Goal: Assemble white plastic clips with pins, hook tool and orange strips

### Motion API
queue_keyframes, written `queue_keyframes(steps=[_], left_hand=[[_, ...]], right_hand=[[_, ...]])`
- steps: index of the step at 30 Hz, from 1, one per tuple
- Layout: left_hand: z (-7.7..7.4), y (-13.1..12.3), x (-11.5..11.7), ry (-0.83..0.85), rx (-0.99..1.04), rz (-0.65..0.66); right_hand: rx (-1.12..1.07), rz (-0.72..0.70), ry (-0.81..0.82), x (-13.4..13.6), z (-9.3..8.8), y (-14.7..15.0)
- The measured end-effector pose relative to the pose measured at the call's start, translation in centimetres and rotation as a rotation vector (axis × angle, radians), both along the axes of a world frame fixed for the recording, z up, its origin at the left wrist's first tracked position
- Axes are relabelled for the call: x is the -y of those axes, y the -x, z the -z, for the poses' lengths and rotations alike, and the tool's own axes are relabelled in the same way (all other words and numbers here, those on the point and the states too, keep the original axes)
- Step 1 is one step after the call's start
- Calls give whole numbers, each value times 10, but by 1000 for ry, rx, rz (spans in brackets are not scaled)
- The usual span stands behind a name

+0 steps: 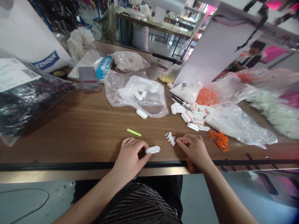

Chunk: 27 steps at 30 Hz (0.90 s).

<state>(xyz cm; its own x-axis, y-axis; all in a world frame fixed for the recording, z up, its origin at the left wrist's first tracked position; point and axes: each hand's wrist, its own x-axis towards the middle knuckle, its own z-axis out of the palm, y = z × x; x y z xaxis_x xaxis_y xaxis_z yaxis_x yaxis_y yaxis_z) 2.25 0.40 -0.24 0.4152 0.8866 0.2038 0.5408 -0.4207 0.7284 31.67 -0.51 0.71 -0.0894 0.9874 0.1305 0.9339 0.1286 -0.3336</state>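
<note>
A small pile of white plastic bits (170,138) sits on the table (77,137). Just right of the pile is the right hand (192,150). Left of it lie a slim pick (134,133), then the left hand (129,157) beside a white plastic strip (152,149). Behind it lie white plastic clips (187,117) and a clear plastic bag (137,96); orange plastic strips (218,140) lie farther right.

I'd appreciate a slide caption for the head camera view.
Left hand holds a white plastic piece; right hand sits beside a small white pile.

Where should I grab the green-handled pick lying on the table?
Pinch the green handle from above with your left hand, which is closest. It lies flat on the wooden table, and the handle is thicker than the thin metal tip, which points right toward the white bits.
</note>
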Motion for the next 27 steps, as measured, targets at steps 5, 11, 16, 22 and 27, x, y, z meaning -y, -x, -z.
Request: queue_keyframes(steps=[5,11,16,22,27], left_hand=[[-1,0,0,-6,1,-2],[1,1,0,-4,7,0],[1,1,0,8,26,8],[3,0,-1,-3,43,2],[3,1,0,-10,50,5]], right_hand=[[-142,67,19,-2,5,0],[-323,120,7,3,2,19],[-361,-149,37,6,-11,60],[-324,-282,63,3,-13,84],[-237,-308,9,2,-15,85]])
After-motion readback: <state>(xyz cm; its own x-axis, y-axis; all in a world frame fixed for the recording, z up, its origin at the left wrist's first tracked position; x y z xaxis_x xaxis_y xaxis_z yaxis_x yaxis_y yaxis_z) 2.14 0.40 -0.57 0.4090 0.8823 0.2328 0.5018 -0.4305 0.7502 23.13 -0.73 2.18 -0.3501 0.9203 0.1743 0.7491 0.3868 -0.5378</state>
